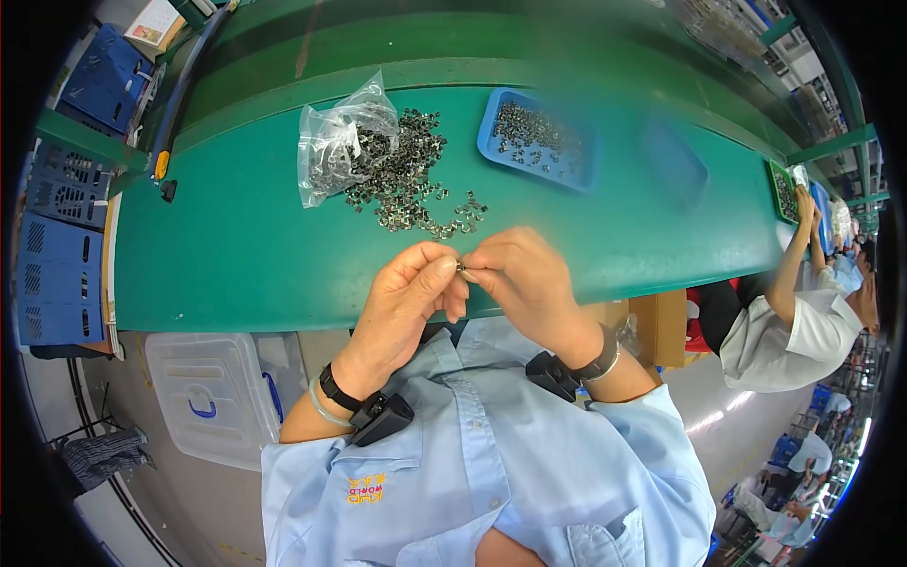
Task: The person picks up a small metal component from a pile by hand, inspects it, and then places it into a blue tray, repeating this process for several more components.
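Observation:
My left hand [413, 288] and my right hand [522, 282] meet near the front edge of the green table [236, 255]. Between their fingertips is a small dark metal part [460, 266], mostly covered by the fingers. The left thumb and index finger pinch it from one side, and the right fingertips close on it from the other. Beyond the hands lies a loose pile of small metal parts [408, 175], partly spilling from a clear plastic bag [316, 156]. To the right of the pile, a blue tray [487, 142] holds many similar small pieces.
A second blue tray-like shape [682, 163], blurred, lies farther right. Blue crates [59, 274] stand at the far left, and a clear lidded box [203, 392] sits below the table. A cardboard box [658, 329] is at right, near another person [794, 335] working with a green tray [782, 194].

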`<move>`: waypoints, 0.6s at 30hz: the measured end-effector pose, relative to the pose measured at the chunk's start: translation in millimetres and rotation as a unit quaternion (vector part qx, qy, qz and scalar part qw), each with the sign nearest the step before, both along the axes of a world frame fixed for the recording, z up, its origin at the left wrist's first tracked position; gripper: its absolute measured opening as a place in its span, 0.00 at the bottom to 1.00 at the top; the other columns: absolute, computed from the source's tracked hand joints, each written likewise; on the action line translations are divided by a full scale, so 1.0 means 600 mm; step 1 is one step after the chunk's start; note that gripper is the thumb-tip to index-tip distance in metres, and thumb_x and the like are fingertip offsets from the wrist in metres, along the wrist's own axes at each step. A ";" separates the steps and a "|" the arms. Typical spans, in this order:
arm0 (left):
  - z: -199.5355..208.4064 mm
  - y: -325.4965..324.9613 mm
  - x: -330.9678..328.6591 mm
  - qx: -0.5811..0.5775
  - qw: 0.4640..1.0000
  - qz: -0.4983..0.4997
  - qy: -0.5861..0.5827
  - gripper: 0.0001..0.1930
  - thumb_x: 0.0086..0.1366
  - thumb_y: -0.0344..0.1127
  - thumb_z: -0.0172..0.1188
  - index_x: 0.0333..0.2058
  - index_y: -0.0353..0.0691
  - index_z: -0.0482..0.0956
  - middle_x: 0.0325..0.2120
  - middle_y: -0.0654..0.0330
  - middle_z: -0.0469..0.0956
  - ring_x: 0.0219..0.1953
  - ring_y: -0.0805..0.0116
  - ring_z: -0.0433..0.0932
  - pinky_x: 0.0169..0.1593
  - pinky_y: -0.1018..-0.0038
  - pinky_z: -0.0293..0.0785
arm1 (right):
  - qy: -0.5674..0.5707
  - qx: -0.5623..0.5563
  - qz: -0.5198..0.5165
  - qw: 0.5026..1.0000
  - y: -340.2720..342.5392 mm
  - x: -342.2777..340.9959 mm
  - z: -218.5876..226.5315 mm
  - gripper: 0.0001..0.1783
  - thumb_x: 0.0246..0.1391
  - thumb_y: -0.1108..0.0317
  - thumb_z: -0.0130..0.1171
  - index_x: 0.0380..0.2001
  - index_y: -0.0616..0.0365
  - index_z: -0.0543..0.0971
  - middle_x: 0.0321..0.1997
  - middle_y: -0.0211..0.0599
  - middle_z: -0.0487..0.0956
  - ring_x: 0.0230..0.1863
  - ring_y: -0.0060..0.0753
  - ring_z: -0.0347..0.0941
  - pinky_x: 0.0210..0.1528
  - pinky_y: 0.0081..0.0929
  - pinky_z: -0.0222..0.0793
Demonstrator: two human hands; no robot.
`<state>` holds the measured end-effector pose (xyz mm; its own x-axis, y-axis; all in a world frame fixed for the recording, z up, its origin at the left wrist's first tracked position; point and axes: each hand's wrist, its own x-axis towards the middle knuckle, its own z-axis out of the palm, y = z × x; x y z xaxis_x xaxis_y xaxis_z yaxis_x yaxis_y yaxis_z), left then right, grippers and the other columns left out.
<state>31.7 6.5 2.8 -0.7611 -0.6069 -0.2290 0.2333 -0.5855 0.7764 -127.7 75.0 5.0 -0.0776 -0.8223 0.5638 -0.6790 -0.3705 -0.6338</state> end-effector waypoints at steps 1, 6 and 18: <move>-0.001 0.002 -0.001 0.003 1.000 0.005 0.001 0.09 0.68 0.37 0.51 0.38 0.37 0.71 0.23 0.60 0.74 0.25 0.73 0.73 0.29 0.78 0.69 | -0.003 -0.007 -0.003 1.000 0.001 0.001 -0.002 0.11 0.40 0.76 0.66 0.30 0.55 0.77 0.30 0.32 0.76 0.33 0.35 0.73 0.32 0.29 0.68; -0.006 0.005 -0.003 0.005 1.000 0.009 0.013 0.08 0.67 0.37 0.52 0.38 0.38 0.71 0.23 0.60 0.75 0.24 0.72 0.73 0.29 0.78 0.69 | -0.009 -0.008 -0.009 1.000 0.004 0.005 -0.005 0.11 0.40 0.76 0.66 0.29 0.55 0.77 0.30 0.32 0.76 0.32 0.35 0.73 0.32 0.28 0.69; -0.021 0.007 -0.008 0.035 0.996 0.000 0.077 0.07 0.66 0.36 0.55 0.35 0.40 0.71 0.24 0.63 0.74 0.25 0.76 0.72 0.31 0.80 0.69 | -0.090 -0.028 -0.007 0.996 0.007 0.011 -0.024 0.12 0.40 0.77 0.66 0.30 0.56 0.77 0.30 0.33 0.78 0.32 0.35 0.74 0.32 0.27 0.70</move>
<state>27.0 10.8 -10.0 -0.7909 -0.5932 -0.1503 0.3466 -0.6366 0.6889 -121.0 79.0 -9.2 -0.1924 -0.7881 0.5847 -0.5625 -0.3997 -0.7238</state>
